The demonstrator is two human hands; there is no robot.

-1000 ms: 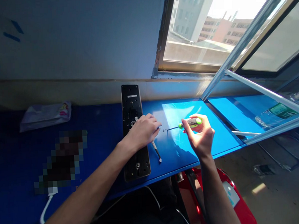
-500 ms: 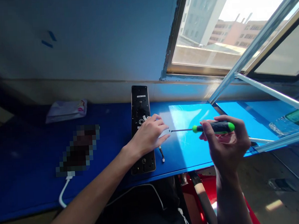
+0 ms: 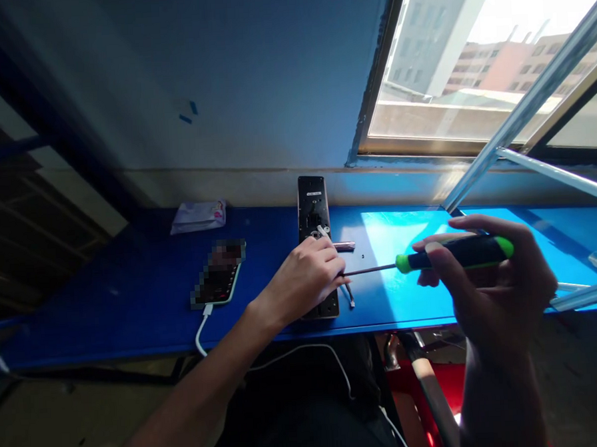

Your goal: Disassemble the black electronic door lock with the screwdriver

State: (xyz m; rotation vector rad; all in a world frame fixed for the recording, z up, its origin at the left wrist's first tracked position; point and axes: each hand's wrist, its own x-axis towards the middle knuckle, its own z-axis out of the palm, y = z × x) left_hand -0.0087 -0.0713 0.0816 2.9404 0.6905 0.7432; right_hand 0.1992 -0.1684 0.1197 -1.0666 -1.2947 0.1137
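My left hand (image 3: 306, 276) rests on the lower part of a long black lock panel (image 3: 312, 206) lying on the blue table (image 3: 133, 305). Its fingers are curled together at the panel's right edge; what they pinch, if anything, is hidden. My right hand (image 3: 486, 287) grips a screwdriver (image 3: 455, 254) by its black and green handle, held level. The thin shaft points left and its tip meets my left fingertips. A short white cable (image 3: 349, 295) with a small plug hangs out beside the panel.
A phone (image 3: 218, 274) with a white charging lead lies left of the panel, and a flat plastic packet (image 3: 198, 215) sits near the wall. A small metal pin (image 3: 344, 246) lies by the panel. An open window frame (image 3: 535, 158) juts over the table's right side.
My right hand has come closer and lower with the screwdriver. Its tip, apart from my left hand before, now reaches my left fingertips. My left fingers have curled tighter.
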